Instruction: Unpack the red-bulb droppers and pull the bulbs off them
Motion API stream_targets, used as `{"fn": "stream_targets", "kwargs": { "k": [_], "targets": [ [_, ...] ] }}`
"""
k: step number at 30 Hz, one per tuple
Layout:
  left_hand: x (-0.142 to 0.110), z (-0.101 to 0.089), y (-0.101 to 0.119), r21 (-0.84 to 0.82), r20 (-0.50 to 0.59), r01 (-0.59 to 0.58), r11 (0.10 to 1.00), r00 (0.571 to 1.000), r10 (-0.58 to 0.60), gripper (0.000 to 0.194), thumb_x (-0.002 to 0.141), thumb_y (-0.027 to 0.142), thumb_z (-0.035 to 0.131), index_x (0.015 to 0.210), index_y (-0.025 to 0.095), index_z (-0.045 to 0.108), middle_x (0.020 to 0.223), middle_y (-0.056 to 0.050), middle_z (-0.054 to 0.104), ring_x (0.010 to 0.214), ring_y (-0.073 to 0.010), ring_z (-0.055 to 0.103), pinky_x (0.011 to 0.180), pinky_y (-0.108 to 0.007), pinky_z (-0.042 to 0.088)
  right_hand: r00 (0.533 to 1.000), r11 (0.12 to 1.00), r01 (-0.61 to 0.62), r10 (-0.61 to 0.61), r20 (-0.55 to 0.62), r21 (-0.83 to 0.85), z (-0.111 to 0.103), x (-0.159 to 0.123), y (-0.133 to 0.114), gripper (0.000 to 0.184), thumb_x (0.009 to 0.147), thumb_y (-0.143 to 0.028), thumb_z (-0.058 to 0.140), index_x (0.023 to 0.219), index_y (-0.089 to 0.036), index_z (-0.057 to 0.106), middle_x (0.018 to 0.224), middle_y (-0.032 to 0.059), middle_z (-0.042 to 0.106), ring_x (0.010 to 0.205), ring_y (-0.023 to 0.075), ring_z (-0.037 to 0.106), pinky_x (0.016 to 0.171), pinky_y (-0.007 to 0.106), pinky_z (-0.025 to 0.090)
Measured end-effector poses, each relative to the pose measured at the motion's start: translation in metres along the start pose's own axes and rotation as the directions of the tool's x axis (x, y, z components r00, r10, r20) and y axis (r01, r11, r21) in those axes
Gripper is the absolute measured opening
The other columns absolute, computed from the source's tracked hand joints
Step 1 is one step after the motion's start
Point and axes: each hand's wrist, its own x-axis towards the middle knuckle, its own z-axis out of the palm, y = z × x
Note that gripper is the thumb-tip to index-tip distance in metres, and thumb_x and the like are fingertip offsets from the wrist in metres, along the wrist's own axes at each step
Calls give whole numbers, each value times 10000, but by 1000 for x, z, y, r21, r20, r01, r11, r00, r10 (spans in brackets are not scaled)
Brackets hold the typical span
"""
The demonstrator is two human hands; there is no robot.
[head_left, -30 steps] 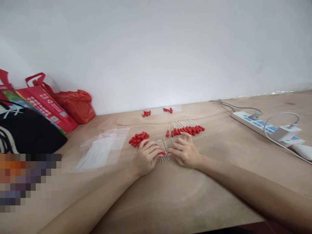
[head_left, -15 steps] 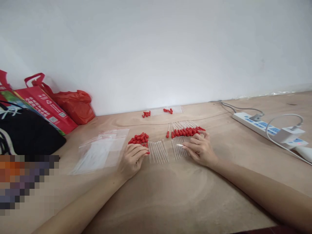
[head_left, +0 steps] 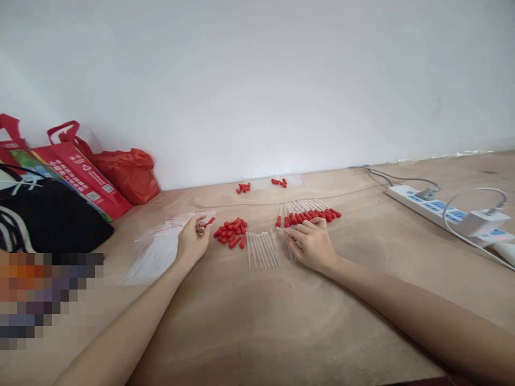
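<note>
My left hand pinches a red rubber dropper bulb between thumb and fingers, raised above the edge of the clear zip bags. Just right of it lies a pile of loose red bulbs. My right hand is closed on a glass dropper tube, its end pointing left; the rest is hidden by the fingers. Bare glass tubes lie in a row between the hands, and more lie partly under my right hand. Beyond that hand rests a row of droppers with red bulbs fitted.
Clear zip bags lie at left, with red bags and a black bag behind. Near the wall are a small clear bag and more red bulbs. A power strip with cables stands at right.
My left hand has moved left and up from the bulb pile with a red bulb in its fingers. My right hand has shifted left with the glass tube.
</note>
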Motion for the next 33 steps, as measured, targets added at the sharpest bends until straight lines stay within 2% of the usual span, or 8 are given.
{"fn": "stream_targets", "kwargs": {
  "k": [6,10,15,18,21,23,28,33],
  "targets": [
    [0,1,2,261,132,-42,964,991,8,309,752,380,470,997,212,555,866,-26,669,865,-236,591,876,-424,354,994,1000,-7,6,106,10,1,3,-12,183,787,-226,464,789,-213,647,648,7,624,665,127,450,752,348,182],
    [-2,1,0,283,173,-69,957,985,20,331,812,359,352,1003,192,563,887,-52,677,903,-227,593,950,-430,288,980,999,-4,-4,198,40,-4,4,-18,244,798,-378,476,755,-207,644,667,17,622,715,146,454,759,360,176],
    [-6,2,-2,288,135,-101,952,989,64,352,832,370,308,1004,183,552,972,-68,659,940,-228,576,977,-457,236,961,996,28,-49,270,82,-8,4,-20,431,744,-578,465,824,-198,652,691,45,624,746,175,455,751,370,184],
    [-8,-1,1,315,50,-203,927,979,198,314,832,372,337,950,195,568,951,-61,660,926,-233,570,972,-463,223,969,996,17,-39,245,91,-9,4,-19,452,745,-596,452,836,-202,656,701,45,631,729,168,464,740,361,196],
    [-9,-4,13,339,-80,-350,873,914,398,245,816,361,413,879,205,590,920,-57,657,926,-238,552,941,-439,248,991,994,-40,26,135,105,-11,2,-12,353,784,-512,471,822,-218,661,713,25,642,710,145,483,737,345,205],
    [-9,-4,28,332,-92,-417,846,878,469,205,801,350,455,813,210,604,866,-52,654,894,-239,544,879,-420,292,995,991,-85,80,51,101,-13,1,-2,287,796,-453,494,801,-225,668,706,13,646,689,132,492,739,338,211],
    [-8,22,84,232,162,-493,839,870,466,185,741,352,534,655,207,610,763,-45,618,832,-240,519,772,-408,328,986,986,-160,161,-42,41,-24,-8,31,240,808,-380,498,745,-229,674,628,3,631,642,127,508,742,331,230],
    [-4,63,128,137,400,-416,899,853,334,309,701,498,547,653,203,623,842,-72,603,919,-281,496,783,-448,320,973,972,-227,229,-31,54,-31,-22,52,225,811,-343,484,737,-228,662,665,-4,638,616,120,537,740,332,243]
  ]
}}
